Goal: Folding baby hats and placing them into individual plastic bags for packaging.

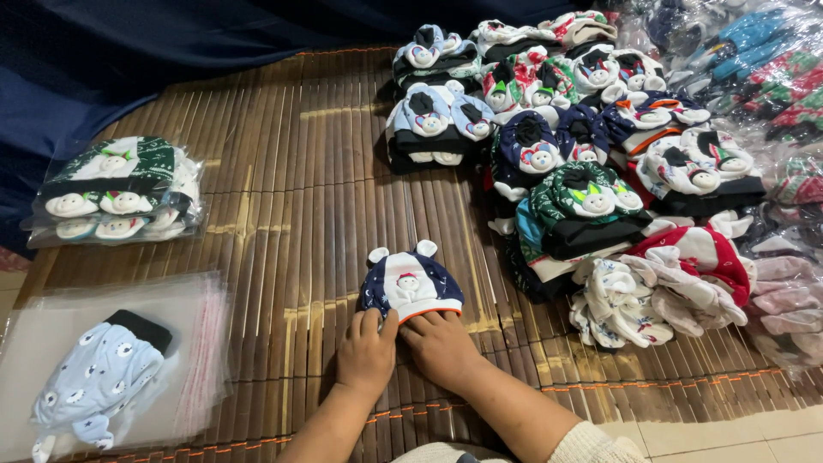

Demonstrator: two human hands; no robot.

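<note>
A small navy baby hat [409, 285] with two white ears and a white bear face lies flat on the bamboo mat [291, 206]. My left hand [366, 351] and my right hand [441, 346] rest side by side at its lower edge. The fingertips of both hands press on the hat's orange-trimmed hem. Neither hand lifts it.
A large heap of similar patterned hats [591, 163] fills the right side. At the left edge sits a clear bag of packed hats [116, 190]. A stack of clear plastic bags [197, 343] with a light blue hat [94, 381] on it lies at the lower left.
</note>
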